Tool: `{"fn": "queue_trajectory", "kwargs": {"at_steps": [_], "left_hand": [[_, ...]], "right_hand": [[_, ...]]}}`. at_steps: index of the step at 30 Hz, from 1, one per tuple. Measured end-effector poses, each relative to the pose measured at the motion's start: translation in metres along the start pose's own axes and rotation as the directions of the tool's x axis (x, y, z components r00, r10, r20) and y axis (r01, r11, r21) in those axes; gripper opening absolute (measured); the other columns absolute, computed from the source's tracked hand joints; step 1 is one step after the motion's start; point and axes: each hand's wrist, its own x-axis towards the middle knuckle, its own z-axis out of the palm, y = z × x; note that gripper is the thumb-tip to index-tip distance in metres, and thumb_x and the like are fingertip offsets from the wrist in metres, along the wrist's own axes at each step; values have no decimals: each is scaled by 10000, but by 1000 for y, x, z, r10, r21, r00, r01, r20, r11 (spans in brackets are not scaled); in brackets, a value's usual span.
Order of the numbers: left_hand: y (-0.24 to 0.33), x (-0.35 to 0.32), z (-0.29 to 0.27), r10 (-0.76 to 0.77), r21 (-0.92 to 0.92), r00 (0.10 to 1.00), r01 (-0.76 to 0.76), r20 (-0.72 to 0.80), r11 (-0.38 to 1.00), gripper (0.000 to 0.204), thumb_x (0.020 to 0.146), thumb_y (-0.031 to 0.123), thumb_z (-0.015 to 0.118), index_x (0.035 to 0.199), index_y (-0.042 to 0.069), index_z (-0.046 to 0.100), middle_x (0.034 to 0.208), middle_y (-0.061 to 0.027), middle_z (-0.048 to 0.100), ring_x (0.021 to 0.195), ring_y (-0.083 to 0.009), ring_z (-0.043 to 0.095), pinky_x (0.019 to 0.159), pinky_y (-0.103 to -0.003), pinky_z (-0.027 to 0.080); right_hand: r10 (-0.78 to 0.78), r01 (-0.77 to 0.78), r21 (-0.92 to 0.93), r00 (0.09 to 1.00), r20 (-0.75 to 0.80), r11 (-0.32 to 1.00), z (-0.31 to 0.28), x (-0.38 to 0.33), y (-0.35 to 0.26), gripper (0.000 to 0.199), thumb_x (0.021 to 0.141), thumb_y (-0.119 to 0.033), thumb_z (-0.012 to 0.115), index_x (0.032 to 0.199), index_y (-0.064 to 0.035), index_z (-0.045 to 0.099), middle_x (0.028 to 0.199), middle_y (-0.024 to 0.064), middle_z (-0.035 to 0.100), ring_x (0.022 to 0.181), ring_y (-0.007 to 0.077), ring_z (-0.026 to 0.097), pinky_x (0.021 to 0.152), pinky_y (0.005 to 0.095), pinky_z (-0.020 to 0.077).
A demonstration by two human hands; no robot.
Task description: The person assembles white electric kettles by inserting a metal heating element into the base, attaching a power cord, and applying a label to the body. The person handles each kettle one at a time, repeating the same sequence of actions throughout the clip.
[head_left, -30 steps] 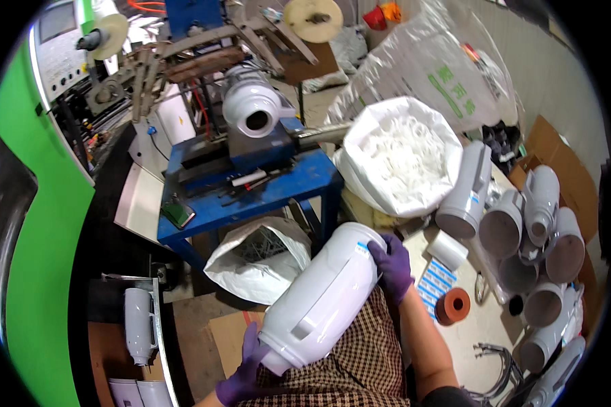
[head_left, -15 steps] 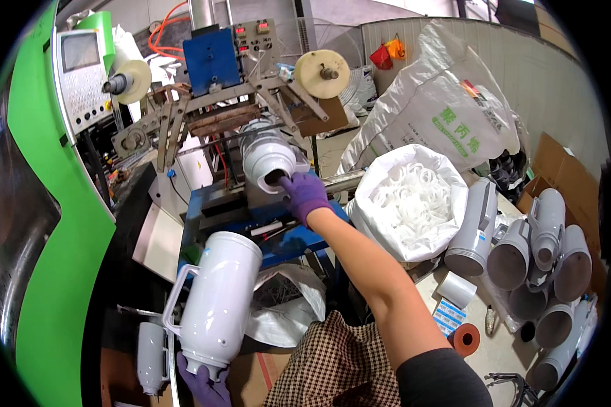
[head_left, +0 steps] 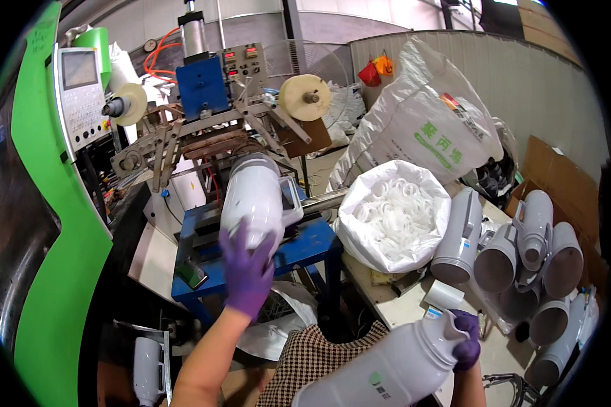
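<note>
My left hand (head_left: 248, 271), in a purple glove, presses on the bottom of a white handled jug body (head_left: 254, 193). The jug lies on its side on the blue printing machine's (head_left: 200, 85) holder, handle to the right. My right hand (head_left: 465, 339), also gloved in purple, grips the neck of a second white jug body (head_left: 394, 370) with a small green print. It is held tilted low at the right, over my checked apron.
A blue stand (head_left: 305, 247) carries the holder; a phone (head_left: 191, 273) lies on it. An open bag of white rings (head_left: 394, 217) sits right of it, with several grey jug shells (head_left: 536, 251) beyond. A green machine (head_left: 54, 271) fills the left. Another white jug (head_left: 146, 359) stands low left.
My right hand, which was reaching to the jug on the machine, now holds a printed jug down at the right. My left hand has brought its jug up from the lower left onto the holder.
</note>
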Motion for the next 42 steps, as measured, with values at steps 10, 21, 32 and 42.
{"fn": "queue_trajectory", "kwargs": {"at_steps": [10,21,32,42], "left_hand": [[-117,134,103,230,402,828,-467,511,788,402,875,451,666,1262,348,702,1615,-21,417,1526,-436,257,1138,-785,133],[83,16,-10,448,-845,733,523,512,109,562,712,11,740,1248,61,580,1270,-163,644,1276,-291,582,1198,-486,357],[57,-15,23,90,-886,893,417,441,203,368,886,368,788,904,37,629,1056,-77,618,1127,-291,594,1057,-432,439],[-26,-63,-21,-249,-847,852,339,461,-410,656,942,640,612,1349,128,563,1496,-167,498,1283,-362,566,1073,-540,483]], "right_hand": [[50,-18,-65,843,536,998,64,95,18,801,600,-516,940,1124,31,679,921,18,645,820,141,586,751,297,484],[92,-103,-763,994,-57,638,72,96,175,355,905,-379,679,893,-25,704,858,148,707,814,311,688,735,433,544],[305,18,-1000,952,9,-24,60,110,238,183,845,-268,676,917,-126,766,939,141,745,894,343,724,765,475,553],[104,368,-863,899,425,347,75,80,189,291,893,-353,646,1033,-104,702,972,129,668,946,327,648,855,464,481]]}}
